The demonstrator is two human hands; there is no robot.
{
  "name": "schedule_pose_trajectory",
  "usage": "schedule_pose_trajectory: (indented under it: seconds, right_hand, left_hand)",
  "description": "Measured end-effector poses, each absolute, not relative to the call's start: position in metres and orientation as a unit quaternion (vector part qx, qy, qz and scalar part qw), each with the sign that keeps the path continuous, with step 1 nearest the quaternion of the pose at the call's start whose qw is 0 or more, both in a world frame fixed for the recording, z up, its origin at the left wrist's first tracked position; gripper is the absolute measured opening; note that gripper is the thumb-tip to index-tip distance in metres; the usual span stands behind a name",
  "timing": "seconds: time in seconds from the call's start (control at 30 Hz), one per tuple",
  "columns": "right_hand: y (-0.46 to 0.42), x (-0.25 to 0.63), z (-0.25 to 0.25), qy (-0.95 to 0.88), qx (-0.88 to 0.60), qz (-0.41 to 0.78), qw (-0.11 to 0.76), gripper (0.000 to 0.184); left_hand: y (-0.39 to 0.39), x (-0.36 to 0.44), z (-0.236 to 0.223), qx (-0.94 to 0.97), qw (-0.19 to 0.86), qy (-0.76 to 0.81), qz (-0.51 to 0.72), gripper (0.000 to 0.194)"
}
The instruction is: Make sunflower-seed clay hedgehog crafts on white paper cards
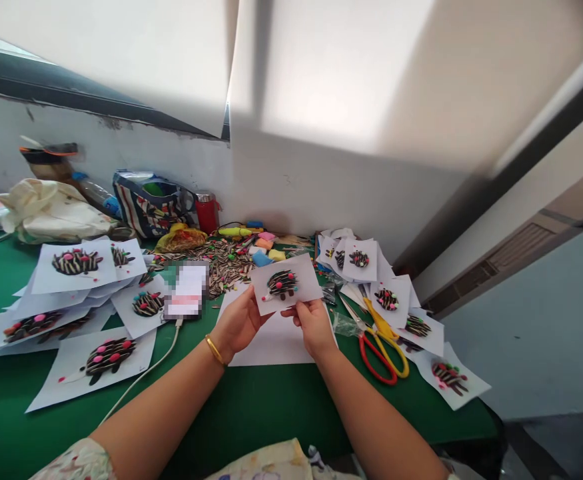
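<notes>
Between my two hands is a small white card [304, 272] bearing a hedgehog picture made of striped seeds with coloured pompoms. My left hand [238, 323] pinches the card's left edge; a gold bangle circles that wrist. At the card's lower edge, the fingers of my right hand [314, 327] are closed on it. The card is tilted up toward me, above a white sheet of paper [271, 343] that lies on the green tabletop [251, 413]. My fingers and the card hide part of this sheet.
Similar hedgehog cards lie stacked at left [36, 273] and at right [406, 303]. Red and yellow scissors [378, 357] rest right of my hands. Loose striped seeds [226, 263] spread behind. A cabled phone [186, 290], a red flask [206, 212] and a patterned bag [146, 210] are at left.
</notes>
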State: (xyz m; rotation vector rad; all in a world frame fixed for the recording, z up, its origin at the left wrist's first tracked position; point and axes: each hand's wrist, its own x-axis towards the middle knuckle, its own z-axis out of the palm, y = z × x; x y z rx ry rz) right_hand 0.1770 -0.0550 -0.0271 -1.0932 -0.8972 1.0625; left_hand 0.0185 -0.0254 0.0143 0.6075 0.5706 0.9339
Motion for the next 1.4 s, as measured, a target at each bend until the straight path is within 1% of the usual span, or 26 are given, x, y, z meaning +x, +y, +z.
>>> schedule_pose_trajectory:
  seconds: [0.17, 0.33, 0.5, 0.6, 0.7, 0.93, 1.2, 1.4]
  right_hand:
    - [-0.054, 0.181, -0.029, -0.406, -0.494, 0.473, 0.606, 0.031]
    - [-0.054, 0.183, -0.027, -0.404, -0.502, 0.515, 0.565, 0.037]
    - [-0.052, 0.193, -0.029, -0.376, -0.477, 0.546, 0.577, 0.041]
    - [-0.05, 0.2, -0.03, -0.358, -0.478, 0.547, 0.587, 0.038]
    - [-0.049, 0.202, -0.028, -0.344, -0.484, 0.561, 0.577, 0.036]
    - [-0.048, 0.198, -0.026, -0.362, -0.501, 0.582, 0.529, 0.026]
    - [-0.048, 0.194, -0.029, -0.358, -0.49, 0.573, 0.551, 0.03]
    - [-0.048, 0.195, -0.03, -0.355, -0.487, 0.553, 0.575, 0.03]
  left_hand:
    - [-0.014, 0.021, 0.0, 0.237, 0.817, 0.269, 0.452, 0.036]
    - [-0.007, 0.015, -0.009, 0.23, 0.805, 0.291, 0.463, 0.037]
    - [-0.002, 0.011, -0.011, 0.24, 0.794, 0.306, 0.466, 0.038]
    - [0.0, 0.01, -0.011, 0.235, 0.79, 0.338, 0.455, 0.04]
    - [0.002, 0.008, -0.011, 0.228, 0.791, 0.35, 0.447, 0.038]
    - [0.007, 0.004, -0.01, 0.184, 0.82, 0.303, 0.449, 0.032]
    - [0.007, 0.001, -0.011, 0.218, 0.823, 0.281, 0.442, 0.036]
    - [0.006, 0.002, -0.012, 0.194, 0.84, 0.253, 0.438, 0.03]
